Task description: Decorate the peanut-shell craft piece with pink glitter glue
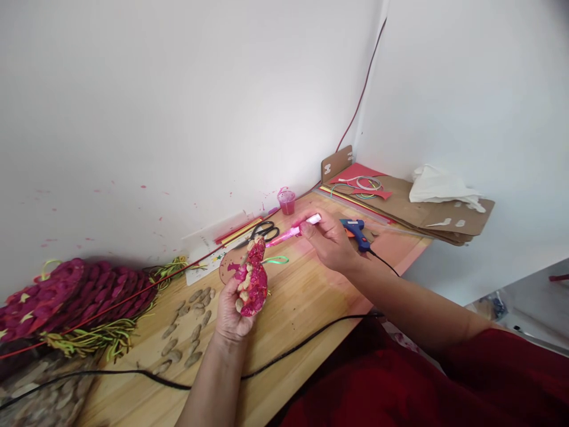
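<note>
My left hand (233, 311) is closed round a craft piece (252, 279) made of peanut shells, partly painted magenta, held upright over the wooden table (302, 296). My right hand (328, 240) pinches a pink-stained paintbrush (293, 230) with a white handle end. The brush tip points left toward the top of the craft piece. A small cup of pink paint (287, 201) stands by the wall behind the brush. Just right of my right hand lies a blue glue gun (355, 231).
Loose peanut shells (186, 332) lie left of my left hand. A pile of magenta pieces with green strips (75, 296) fills the far left. Scissors (262, 232), cardboard sheets (427, 213), a white cloth (440, 185) and a black cable (284, 353) are also on the table.
</note>
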Action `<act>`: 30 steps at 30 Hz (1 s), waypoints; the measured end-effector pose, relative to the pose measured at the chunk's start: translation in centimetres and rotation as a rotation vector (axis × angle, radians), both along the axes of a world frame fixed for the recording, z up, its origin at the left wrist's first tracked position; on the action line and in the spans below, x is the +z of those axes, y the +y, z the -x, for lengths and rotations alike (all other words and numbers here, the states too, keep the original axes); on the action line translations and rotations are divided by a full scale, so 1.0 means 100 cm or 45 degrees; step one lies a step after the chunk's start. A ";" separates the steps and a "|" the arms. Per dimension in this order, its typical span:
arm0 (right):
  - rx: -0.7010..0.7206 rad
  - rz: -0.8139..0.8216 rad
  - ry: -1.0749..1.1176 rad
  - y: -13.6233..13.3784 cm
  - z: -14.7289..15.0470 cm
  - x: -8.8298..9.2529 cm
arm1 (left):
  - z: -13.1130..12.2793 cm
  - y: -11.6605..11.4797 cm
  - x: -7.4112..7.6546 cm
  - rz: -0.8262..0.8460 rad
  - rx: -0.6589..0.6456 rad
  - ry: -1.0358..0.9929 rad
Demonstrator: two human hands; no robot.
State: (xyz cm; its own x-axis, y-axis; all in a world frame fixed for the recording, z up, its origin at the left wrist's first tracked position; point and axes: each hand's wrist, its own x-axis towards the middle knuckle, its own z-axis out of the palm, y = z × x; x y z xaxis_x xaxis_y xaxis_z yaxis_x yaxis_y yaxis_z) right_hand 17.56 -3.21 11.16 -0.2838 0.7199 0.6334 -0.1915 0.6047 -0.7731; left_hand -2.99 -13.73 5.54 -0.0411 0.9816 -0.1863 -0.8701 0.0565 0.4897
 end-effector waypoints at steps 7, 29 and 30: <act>-0.001 -0.013 0.010 0.000 0.000 0.003 | 0.001 0.000 -0.001 -0.007 -0.008 0.018; 0.025 0.015 0.016 0.003 0.001 0.004 | 0.001 -0.001 -0.002 0.064 0.008 0.002; 0.025 0.015 0.009 0.003 0.001 0.004 | 0.001 -0.001 -0.001 0.059 0.009 0.008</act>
State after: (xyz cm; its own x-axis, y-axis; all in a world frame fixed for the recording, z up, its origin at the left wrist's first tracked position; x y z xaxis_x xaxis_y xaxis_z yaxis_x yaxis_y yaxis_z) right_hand 17.48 -2.90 11.54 -0.2934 0.7215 0.6272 -0.2084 0.5920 -0.7785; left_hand -3.06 -13.81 5.43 -0.0493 0.9716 -0.2314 -0.8674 0.0732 0.4922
